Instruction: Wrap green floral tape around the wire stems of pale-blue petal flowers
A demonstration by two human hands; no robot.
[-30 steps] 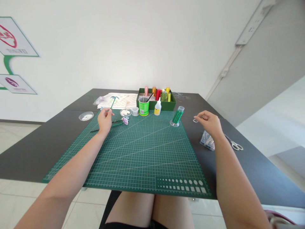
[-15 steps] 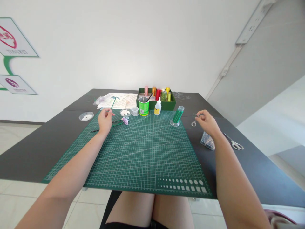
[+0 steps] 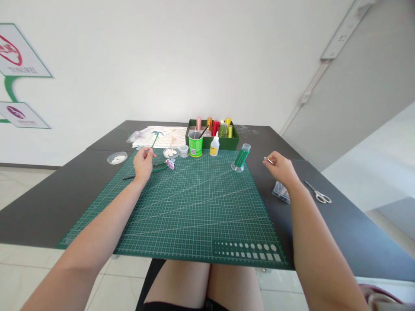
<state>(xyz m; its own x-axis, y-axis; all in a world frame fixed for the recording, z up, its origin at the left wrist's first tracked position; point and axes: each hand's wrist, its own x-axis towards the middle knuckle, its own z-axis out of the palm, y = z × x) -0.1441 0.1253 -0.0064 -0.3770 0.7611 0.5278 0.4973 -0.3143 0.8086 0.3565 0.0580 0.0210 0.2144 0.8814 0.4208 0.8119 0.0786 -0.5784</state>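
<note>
My left hand (image 3: 143, 162) is closed in a pinch on a thin green wrapped stem (image 3: 155, 141), held upright and tilted right over the mat's far left. Pale blue-white petals or leaves at its top blend into the papers behind. Beneath that hand, a lilac flower (image 3: 170, 164) on a dark green stem lies on the cutting mat (image 3: 201, 203). My right hand (image 3: 280, 166) is closed on small scissors (image 3: 270, 162) off the mat's right side; the fingers hide most of them. To its left stands a spool of green thread (image 3: 241, 157).
A clear plastic case (image 3: 280, 191) lies partly under my right wrist, with larger white-handled scissors (image 3: 320, 197) further right. At the back are a glue bottle (image 3: 214, 145), a green can (image 3: 195, 146) and a green box (image 3: 235, 142) of thread spools. Dishes (image 3: 117, 158) of white pieces sit left.
My right hand has lowered slightly and taken up the small scissors that lay on the table beside it. My left hand has stayed in place with the stem.
</note>
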